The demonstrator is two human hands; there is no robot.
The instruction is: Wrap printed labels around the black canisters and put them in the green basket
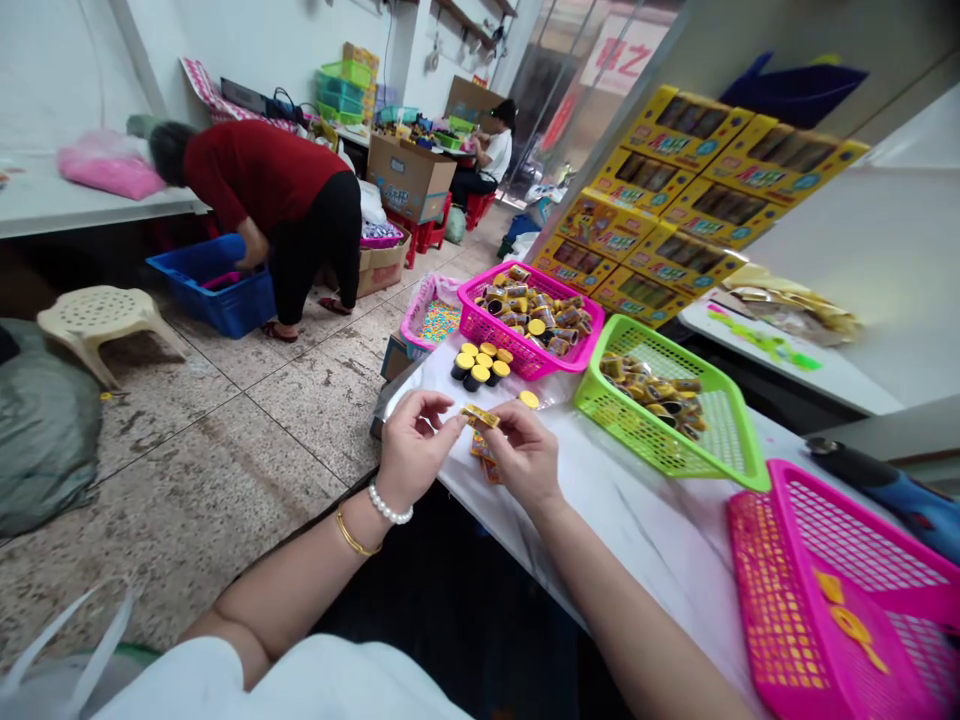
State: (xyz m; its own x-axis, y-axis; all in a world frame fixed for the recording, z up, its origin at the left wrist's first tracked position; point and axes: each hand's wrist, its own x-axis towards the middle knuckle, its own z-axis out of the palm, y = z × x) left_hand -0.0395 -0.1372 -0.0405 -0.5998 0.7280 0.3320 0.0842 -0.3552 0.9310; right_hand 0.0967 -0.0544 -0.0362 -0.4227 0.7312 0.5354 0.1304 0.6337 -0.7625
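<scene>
Both hands meet above the near edge of a white table [600, 500]. Between them is a small yellow printed strip [478, 417], pinched at one end by my left hand [416, 445] and at the other by my right hand [527, 450]. Small orange printed pieces [490, 470] lie just below it, partly covered by my right hand. Beyond my fingers stands a cluster of small dark pots with yellow lids [480, 374]. A single yellow-topped piece [529, 399] sits to their right.
Behind the pots is a pink basket [480, 335] full of printed containers; a green basket [645, 435] holds more. Another pink basket [780, 600] stands at right, near a blue tool [900, 495]. Yellow boxes [637, 225] are stacked behind. A person bends over a blue crate [232, 305].
</scene>
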